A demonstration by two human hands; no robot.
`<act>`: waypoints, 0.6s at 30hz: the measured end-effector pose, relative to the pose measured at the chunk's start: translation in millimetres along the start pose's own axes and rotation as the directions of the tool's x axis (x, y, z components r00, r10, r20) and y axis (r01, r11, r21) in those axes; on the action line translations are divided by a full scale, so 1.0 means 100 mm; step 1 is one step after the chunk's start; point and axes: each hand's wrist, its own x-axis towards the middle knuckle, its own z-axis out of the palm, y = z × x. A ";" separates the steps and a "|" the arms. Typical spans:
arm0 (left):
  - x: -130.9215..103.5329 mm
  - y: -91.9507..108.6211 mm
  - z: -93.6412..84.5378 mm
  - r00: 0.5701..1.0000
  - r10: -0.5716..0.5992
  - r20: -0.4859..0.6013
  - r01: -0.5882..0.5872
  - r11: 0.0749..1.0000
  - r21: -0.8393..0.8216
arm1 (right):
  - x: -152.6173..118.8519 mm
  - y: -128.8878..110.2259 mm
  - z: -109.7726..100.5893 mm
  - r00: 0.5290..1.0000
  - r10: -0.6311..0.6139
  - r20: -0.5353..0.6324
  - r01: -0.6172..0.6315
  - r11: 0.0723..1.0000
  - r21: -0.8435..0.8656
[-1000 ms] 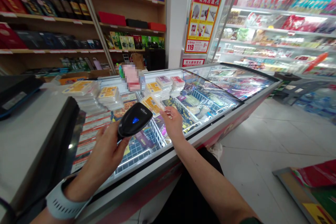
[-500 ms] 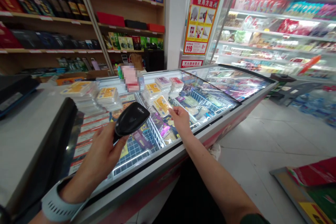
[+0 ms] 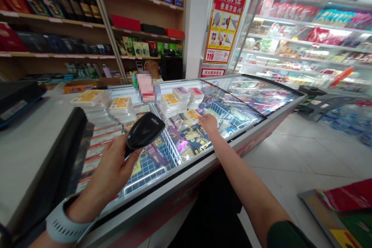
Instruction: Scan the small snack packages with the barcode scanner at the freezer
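My left hand [image 3: 112, 166], with a pale watch strap on its wrist, is wrapped round the handle of a black barcode scanner [image 3: 145, 130]. The scanner's head is over the left part of the chest freezer [image 3: 186, 180]. My right hand [image 3: 209, 124] pinches the right edge of a flat clear pack with a yellow label [image 3: 192, 116]. That pack is above the bagged goods in the freezer. Just left of it stand a stack of yellow-labelled packs [image 3: 170, 104], a purple-labelled stack [image 3: 181, 97] and a red-labelled stack [image 3: 195, 97].
Two more stacks of yellow-labelled packs [image 3: 122, 105] stand on the left. A white wire basket [image 3: 174, 155] divides the freezer. Shelves of bottles and boxes [image 3: 148, 0] rise behind. A lit display fridge [image 3: 305, 38] is at the right, water bottles [image 3: 343, 118] below it.
My right hand has moved right and slightly up with the yellow-labelled pack, away from the stacks. The pack looks flatter now. My left hand and the scanner stay almost in place.
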 end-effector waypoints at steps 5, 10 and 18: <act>0.01 0.00 -0.01 1.000 -0.008 0.021 0.008 1.000 -0.011 | 0.03 0.01 0.01 0.997 -0.062 -0.039 0.058 0.993 -0.106; 0.02 0.02 -0.03 1.000 -0.017 0.024 0.017 1.000 -0.010 | -0.05 0.01 -0.03 0.991 -0.122 -0.054 0.113 0.983 -0.147; 0.06 -0.03 -0.21 0.961 -0.211 -0.182 0.218 0.976 0.018 | -0.34 -0.13 -0.04 0.951 -0.308 -0.038 0.294 0.933 -0.205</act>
